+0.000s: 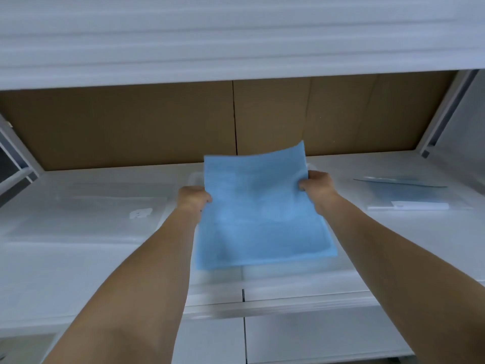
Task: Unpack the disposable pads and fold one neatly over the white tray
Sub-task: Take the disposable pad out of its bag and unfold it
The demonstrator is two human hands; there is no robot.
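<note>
A light blue disposable pad (258, 211) hangs above the middle of the white work surface, held between both hands. My left hand (193, 198) grips its left edge and my right hand (319, 187) grips its right edge a little higher. The pad's top right corner curls upward. Under the pad lies a white tray (195, 177), of which only the far left rim shows; the view is blurred.
A clear plastic package (409, 195) with blue pads inside lies at the right. Another clear plastic bag (105, 214) lies flat at the left. A brown cardboard panel (157, 122) forms the back wall under a white overhead shelf (236, 35).
</note>
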